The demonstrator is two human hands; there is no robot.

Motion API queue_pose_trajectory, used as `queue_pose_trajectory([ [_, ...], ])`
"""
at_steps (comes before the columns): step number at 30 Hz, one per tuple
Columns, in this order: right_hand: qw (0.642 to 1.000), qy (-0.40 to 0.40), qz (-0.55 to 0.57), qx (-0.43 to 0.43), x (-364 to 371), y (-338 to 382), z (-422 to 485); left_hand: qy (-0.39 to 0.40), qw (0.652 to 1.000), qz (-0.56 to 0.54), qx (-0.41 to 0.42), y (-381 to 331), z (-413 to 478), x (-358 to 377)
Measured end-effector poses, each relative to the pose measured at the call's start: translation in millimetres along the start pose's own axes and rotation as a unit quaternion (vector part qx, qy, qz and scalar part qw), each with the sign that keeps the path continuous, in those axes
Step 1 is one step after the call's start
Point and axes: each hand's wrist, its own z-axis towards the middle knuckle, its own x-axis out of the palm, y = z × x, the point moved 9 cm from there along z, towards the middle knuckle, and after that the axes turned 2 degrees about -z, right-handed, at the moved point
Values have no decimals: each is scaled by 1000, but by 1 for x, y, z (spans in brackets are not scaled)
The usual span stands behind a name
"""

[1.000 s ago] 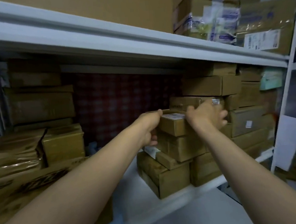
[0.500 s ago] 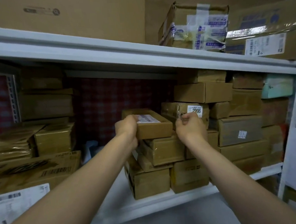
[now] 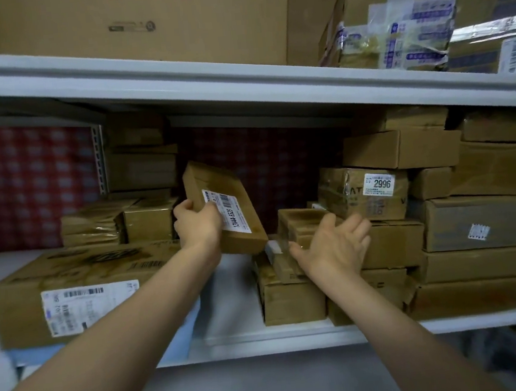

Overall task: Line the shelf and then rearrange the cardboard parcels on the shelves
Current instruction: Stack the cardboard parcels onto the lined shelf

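**Parcel lifted clear, tilted over the gap**

The left hand (image 3: 197, 229) is clamped on the lower left edge of a flat brown cardboard parcel with a white barcode label (image 3: 225, 208), held in the air above the bare white shelf board (image 3: 235, 295). Its long axis slopes from upper left down to lower right, toward the right-hand stack of brown boxes (image 3: 381, 246). The right hand (image 3: 334, 248), fingers spread and empty, hovers nearer that stack, perhaps touching it. Half a second ago the parcel lay flat on the stack between both hands.
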Motion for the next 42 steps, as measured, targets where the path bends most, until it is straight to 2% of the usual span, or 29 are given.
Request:
queue_pose_trajectory([
  [10,998,-13,54,1,-12,8,-6,21,995,66,71,-23,10,-12],
  [12,995,-50,73,-45,-22,23,-11,34,994,63,82,-27,12,-14],
  [14,986,-81,67,-130,-28,52,-22,35,991,74,103,-33,13,-19],
  [16,972,-79,54,-213,-26,84,-39,17,982,124,143,-44,12,-26],
  [19,956,-41,30,-287,-8,119,-62,-13,948,229,219,-66,9,-39],
  [21,948,8,8,-318,13,132,-76,-2,935,254,246,-73,13,-44],
  [25,911,102,-94,-390,65,155,-105,40,947,223,229,-67,19,-52],
  [27,891,135,-96,-422,77,165,-116,53,959,189,204,-58,25,-58],
  [29,908,150,-32,-390,74,165,-111,67,974,134,168,-49,31,-62],
  [31,945,80,9,-317,58,154,-90,79,985,82,131,-40,37,-66],
  [33,980,-20,-49,-194,43,126,-61,81,991,45,98,-34,41,-70],
  [34,991,-24,-83,-104,41,102,-47,81,993,29,82,-31,43,-71],
  [36,989,53,-123,56,52,54,-32,80,995,0,53,-26,45,-73],
  [37,982,99,-129,100,60,37,-31,80,996,-4,46,-25,44,-74],
  [39,979,127,-109,120,72,20,-30,80,995,5,52,-23,45,-75],
  [42,984,105,-89,114,72,19,-31,89,994,12,69,-24,46,-73],
])
